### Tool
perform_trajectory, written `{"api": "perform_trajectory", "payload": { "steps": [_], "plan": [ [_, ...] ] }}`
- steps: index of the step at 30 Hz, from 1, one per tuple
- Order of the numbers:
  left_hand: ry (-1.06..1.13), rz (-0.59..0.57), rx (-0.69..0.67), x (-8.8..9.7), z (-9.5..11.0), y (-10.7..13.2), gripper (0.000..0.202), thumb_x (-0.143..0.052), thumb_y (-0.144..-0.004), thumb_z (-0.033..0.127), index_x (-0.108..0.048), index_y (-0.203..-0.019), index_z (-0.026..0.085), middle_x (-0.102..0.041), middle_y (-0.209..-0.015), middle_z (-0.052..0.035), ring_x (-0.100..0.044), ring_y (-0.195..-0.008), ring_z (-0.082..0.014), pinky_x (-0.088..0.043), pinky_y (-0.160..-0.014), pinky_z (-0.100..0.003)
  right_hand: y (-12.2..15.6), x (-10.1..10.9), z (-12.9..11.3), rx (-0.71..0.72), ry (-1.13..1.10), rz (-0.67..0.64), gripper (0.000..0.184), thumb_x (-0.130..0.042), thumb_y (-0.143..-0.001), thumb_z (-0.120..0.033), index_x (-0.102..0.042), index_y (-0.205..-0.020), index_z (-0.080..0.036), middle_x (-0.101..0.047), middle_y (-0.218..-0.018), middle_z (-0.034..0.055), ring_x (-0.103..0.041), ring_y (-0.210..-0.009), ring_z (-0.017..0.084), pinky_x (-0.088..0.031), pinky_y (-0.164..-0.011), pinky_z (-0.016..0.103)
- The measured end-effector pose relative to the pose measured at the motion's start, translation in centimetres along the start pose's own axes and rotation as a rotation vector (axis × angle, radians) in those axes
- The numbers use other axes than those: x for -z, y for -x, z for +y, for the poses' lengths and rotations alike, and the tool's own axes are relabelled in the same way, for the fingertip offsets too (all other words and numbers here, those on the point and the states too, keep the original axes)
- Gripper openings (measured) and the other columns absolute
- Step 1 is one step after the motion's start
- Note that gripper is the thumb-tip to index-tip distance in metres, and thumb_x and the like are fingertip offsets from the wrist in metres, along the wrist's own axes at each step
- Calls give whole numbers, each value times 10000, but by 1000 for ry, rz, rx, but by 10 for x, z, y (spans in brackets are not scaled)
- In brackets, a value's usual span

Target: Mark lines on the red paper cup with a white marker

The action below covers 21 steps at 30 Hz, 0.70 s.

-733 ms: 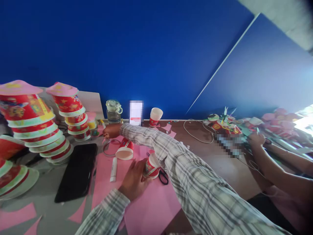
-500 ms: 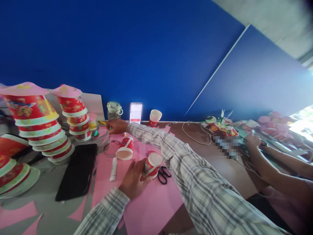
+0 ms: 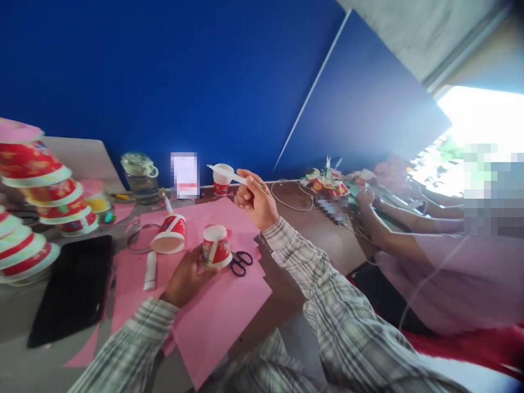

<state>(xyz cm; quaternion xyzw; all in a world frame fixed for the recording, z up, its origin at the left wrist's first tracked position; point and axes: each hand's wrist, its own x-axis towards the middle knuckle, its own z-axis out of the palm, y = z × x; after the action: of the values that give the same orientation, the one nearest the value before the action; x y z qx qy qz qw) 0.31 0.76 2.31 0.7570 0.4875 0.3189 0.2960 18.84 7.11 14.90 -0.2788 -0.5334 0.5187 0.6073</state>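
Note:
My left hand [image 3: 190,277] is closed around the side of a red paper cup [image 3: 223,254], which stands upside down on the pink paper [image 3: 229,311]. In the air beyond it, my right hand [image 3: 257,202] is closed on a slim white pen [image 3: 229,173], its thin tip pointing left. Black-handled scissors [image 3: 241,263] lie to the right of the held cup. To its left, another red paper cup [image 3: 170,233] rests on its side with the open end towards me, and a white tube [image 3: 150,271] lies in front of that.
Stacked red cups [image 3: 53,180] and a black tablet [image 3: 73,289] occupy the left side. Along the blue partition [image 3: 164,82] are a water jar [image 3: 141,177], a lit phone [image 3: 185,174] and an upright cup [image 3: 221,188]. A co-worker's arm [image 3: 385,229] reaches in at the right.
My right hand has come back from the far left side of the table, now raised with the white pen. My left hand stays at the cup. The view has turned right.

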Motion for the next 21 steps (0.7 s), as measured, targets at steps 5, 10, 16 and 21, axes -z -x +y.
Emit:
{"api": "perform_trajectory", "payload": {
  "steps": [5, 10, 16, 21],
  "plan": [
    [34, 13, 209, 3, -3, -2, 612, -533, -520, 590, -500, -991, 202, -621, -810, 2, -555, -668, -153, -415, -612, -267, 68, 14, 4, -34, -117, 37, 359, -587, -765, -315, -482, -1066, -151, -361, -580, -44, -389, -436, 22, -334, -474, 191],
    [-60, 33, 252, 1, -4, -2, 578, -487, -510, 593, -497, -940, 206, -591, -727, 7, -525, -617, -140, -394, -578, -250, 99, 16, 29, -81, -254, 131, 391, -559, -784, -470, -491, -1010, -159, -385, -543, -32, -380, -385, 50, -317, -397, 190],
    [-107, 33, 271, 1, -2, -1, 596, -473, -501, 584, -492, -960, 204, -603, -808, -22, -541, -674, -150, -398, -594, -258, 109, 14, 48, -61, -122, 105, 441, -510, -798, -538, -474, -1023, -161, -555, -730, 53, -586, -614, 130, -517, -604, 313],
    [-112, 55, 264, 1, 1, -2, 628, -466, -488, 608, -484, -966, 201, -607, -835, -40, -551, -708, -169, -410, -614, -274, 123, 11, 53, -1, 223, 143, 248, -581, -768, -377, -498, -873, -168, -575, -854, 78, -635, -825, 161, -544, -802, 371]
  ]
}}
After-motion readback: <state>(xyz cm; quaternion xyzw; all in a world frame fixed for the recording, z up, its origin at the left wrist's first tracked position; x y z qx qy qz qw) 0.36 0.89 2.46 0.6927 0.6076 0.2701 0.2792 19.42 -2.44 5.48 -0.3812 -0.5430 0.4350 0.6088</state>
